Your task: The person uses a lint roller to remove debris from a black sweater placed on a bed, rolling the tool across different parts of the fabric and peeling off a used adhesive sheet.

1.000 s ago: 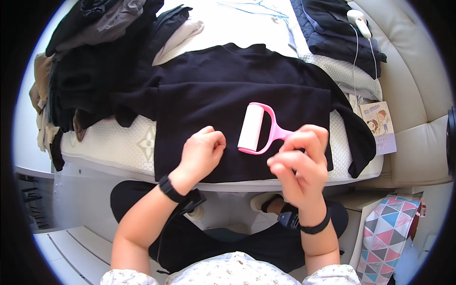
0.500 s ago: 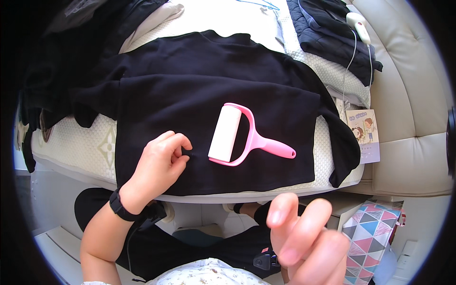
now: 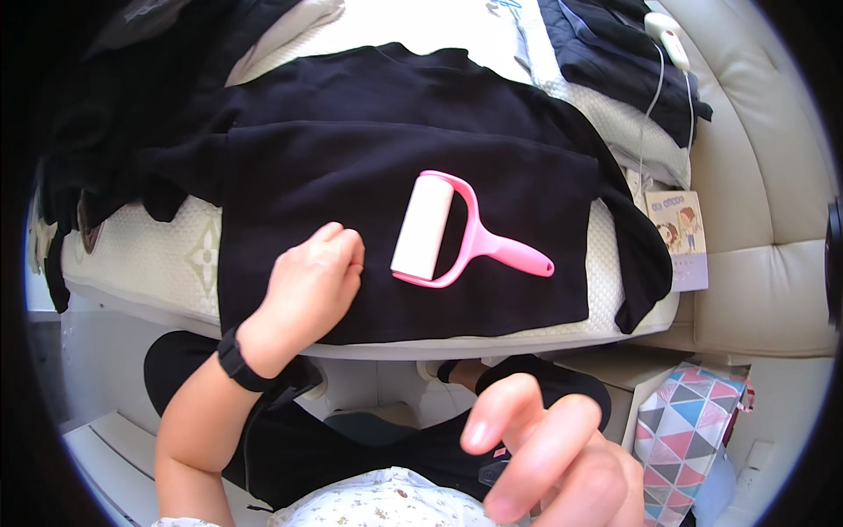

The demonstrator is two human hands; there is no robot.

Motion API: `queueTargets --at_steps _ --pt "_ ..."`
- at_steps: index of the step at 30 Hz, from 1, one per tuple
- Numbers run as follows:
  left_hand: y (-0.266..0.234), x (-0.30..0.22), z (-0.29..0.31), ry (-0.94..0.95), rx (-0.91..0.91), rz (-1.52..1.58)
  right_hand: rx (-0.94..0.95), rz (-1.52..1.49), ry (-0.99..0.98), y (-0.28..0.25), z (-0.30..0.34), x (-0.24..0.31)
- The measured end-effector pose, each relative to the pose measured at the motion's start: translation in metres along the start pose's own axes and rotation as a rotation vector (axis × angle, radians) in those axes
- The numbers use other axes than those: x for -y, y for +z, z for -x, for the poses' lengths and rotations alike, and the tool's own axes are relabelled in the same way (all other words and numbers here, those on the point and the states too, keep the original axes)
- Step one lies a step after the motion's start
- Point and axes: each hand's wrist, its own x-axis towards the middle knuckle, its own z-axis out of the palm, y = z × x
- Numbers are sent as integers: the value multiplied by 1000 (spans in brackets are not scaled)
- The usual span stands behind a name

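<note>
A black long-sleeved garment [image 3: 509, 167] lies spread on the white quilted mattress. On it rests a pink-handled lint roller [image 3: 474, 241], its white roll to the left and its handle to the right. My left hand [image 3: 312, 281], a black band at its wrist, is closed in a fist over the garment's lower left part; its fingertips are hidden, so what they may hold does not show. Close to the camera at the lower right, my right hand [image 3: 553, 457] is lifted off the garment. Its fingers are bent but apart, somewhat blurred, with nothing seen between them.
Dark clothes [image 3: 132, 105] lie heaped at the left. Far right, folded dark clothing [image 3: 606, 70] carries a white corded device [image 3: 667, 42]. A small illustrated booklet [image 3: 680, 241] leans by the beige padded headboard [image 3: 746, 202]. A triangle-patterned bag [image 3: 689, 439] stands low at right.
The left hand has turned knuckles-up and its fingers have closed further out of sight. The right hand has shifted slightly left and down. The whole view has shifted a little; the lint roller stays put.
</note>
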Motion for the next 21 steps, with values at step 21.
queueTargets --at_steps 21 --pt "-45 34 11 -103 54 52 121 1180 692 -136 51 -66"
